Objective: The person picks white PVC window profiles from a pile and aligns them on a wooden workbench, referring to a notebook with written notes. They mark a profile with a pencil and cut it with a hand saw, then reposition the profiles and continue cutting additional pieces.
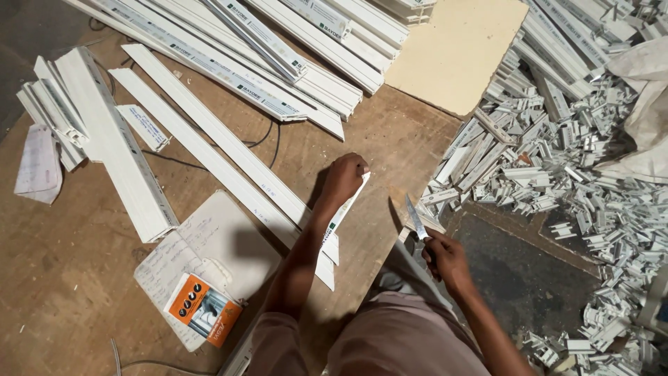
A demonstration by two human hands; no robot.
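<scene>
White plastic trim strip [346, 207] lies on brown wooden table [83, 278], long axis diagonal, upper end under left hand [342, 177], grip clamped on it. Right hand [445, 259], just right, grip closed on small steel-bladed knife [416, 219], blade seemingly pointing up-left toward strip.

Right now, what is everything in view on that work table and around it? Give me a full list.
long plastic strips: several, white, lying slantwise across the wooden table
strip bundle: one stack, white with printed film, top centre
strip offcuts: too many to count, white, heaped at right
board: one, cream, top right of the table
written sheet: one, white, lower left of centre
small box: one, orange, on that sheet
cable: one, black, under the strips
sack: one, off-white, right edge
knife: one, steel blade, in the right hand
left hand: gripping the end of a white strip
right hand: closed on the knife handle
</scene>
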